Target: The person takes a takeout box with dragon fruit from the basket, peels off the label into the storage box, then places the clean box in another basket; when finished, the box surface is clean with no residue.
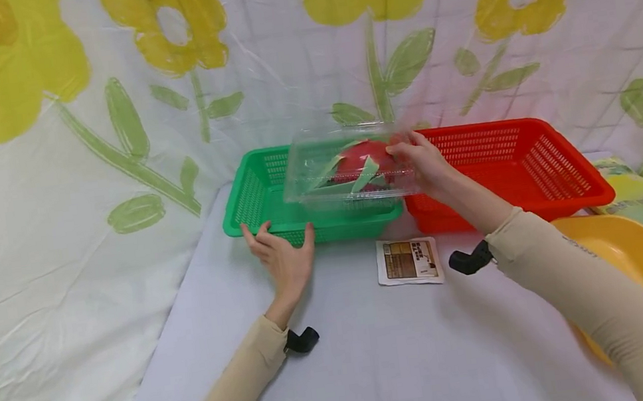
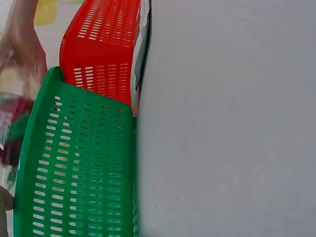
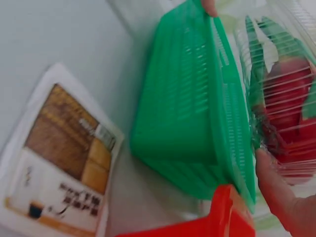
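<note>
My right hand (image 1: 428, 164) grips the right end of a clear plastic box (image 1: 307, 162) held over the green basket (image 1: 381, 225). Through the clear plastic shows a red dragon fruit (image 1: 361, 159) with green scales, also seen in the right wrist view as a red fruit (image 3: 291, 91) behind ridged plastic. At the basket's front left is my left hand (image 1: 283, 259), fingers spread, with fingertips right at the rim. A fingertip (image 3: 210, 7) overlaps the green rim in the right wrist view.
A red basket (image 1: 515, 205) stands against the green one's right side. In front lies a small brown-and-white packet (image 1: 409, 262). Farther right are a yellow tray (image 1: 635, 249) and a green-yellow package (image 1: 640, 198). A flowered cloth (image 1: 281, 65) hangs behind.
</note>
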`<state>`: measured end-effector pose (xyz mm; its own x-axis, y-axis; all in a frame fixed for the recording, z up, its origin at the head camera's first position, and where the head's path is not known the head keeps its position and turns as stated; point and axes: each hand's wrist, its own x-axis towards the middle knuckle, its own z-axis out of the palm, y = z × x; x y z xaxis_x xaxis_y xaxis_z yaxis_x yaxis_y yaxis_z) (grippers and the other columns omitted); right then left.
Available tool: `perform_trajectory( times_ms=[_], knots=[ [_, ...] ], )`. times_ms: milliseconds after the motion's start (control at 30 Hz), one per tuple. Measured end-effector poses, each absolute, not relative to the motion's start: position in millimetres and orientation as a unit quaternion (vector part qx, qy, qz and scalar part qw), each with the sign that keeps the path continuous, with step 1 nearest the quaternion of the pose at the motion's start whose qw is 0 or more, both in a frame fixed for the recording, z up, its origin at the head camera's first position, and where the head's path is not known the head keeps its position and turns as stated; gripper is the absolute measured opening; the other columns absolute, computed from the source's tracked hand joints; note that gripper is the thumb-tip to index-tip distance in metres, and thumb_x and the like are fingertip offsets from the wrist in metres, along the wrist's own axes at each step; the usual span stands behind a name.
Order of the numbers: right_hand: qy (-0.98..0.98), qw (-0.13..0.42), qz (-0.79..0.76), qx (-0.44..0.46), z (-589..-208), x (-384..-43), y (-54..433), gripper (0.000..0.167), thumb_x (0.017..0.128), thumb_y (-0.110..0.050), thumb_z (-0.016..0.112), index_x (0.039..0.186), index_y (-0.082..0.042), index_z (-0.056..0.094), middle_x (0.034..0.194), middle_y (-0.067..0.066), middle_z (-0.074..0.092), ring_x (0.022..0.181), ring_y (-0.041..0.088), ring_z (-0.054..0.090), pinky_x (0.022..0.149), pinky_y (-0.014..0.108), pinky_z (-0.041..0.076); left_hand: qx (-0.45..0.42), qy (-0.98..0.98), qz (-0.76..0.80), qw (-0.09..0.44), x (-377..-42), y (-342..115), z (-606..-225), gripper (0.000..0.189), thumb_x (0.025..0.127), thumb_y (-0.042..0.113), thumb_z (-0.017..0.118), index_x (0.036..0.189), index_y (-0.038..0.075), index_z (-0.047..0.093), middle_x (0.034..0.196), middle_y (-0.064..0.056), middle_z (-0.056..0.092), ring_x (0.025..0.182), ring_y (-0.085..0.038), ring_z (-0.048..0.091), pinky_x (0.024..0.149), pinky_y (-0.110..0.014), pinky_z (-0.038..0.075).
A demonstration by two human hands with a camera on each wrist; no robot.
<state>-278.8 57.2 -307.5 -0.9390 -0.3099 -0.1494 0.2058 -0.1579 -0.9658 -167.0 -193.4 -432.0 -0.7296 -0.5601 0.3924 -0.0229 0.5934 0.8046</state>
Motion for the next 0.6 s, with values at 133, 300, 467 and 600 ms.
perform_trajectory(
  times_ms=[133,300,467,600],
  knots=[
    [0.625,0.177,-0.760,-0.010,-305,-293,35,0.073,0.095,-0.022,0.062,0.156,-0.026,0.022,0.144,0.005,0.039,0.124,0.031,0.045,0.095,0.054,0.048,0.171,-0.827,-0.423,0.329,-166,-194,-433,0.073,0.085,0.048,0.071,0.125,0.001,0.032,0.158,-0.020,-0.015,0.148,-0.034,0.001,0.107,-0.053,0.026],
    [0.638,0.202,-0.743,0.027,-303,-310,8,0.086,0.090,-0.024,0.067,0.158,-0.034,0.017,0.161,0.005,0.017,0.129,0.050,0.040,0.091,0.068,0.043,0.171,-0.821,-0.426,0.339,-165,-197,-433,0.072,0.085,0.046,0.072,0.126,0.000,0.033,0.159,-0.019,-0.016,0.148,-0.032,-0.002,0.106,-0.054,0.027],
    [0.662,0.212,-0.718,0.031,-306,-328,-8,0.086,0.089,-0.027,0.069,0.158,-0.035,0.018,0.164,0.002,0.011,0.137,0.051,0.030,0.090,0.070,0.043,0.165,-0.827,-0.418,0.338,-167,-196,-434,0.073,0.085,0.046,0.072,0.125,-0.001,0.033,0.159,-0.021,-0.016,0.148,-0.030,-0.006,0.105,-0.056,0.028],
    [0.678,0.217,-0.702,0.025,-315,-338,-21,0.085,0.090,-0.028,0.067,0.158,-0.029,0.017,0.164,0.004,0.008,0.144,0.042,0.019,0.092,0.071,0.040,0.156,-0.826,-0.421,0.342,-166,-196,-437,0.071,0.085,0.045,0.072,0.122,-0.001,0.033,0.158,-0.021,-0.013,0.148,-0.030,-0.006,0.106,-0.056,0.027]
  ],
)
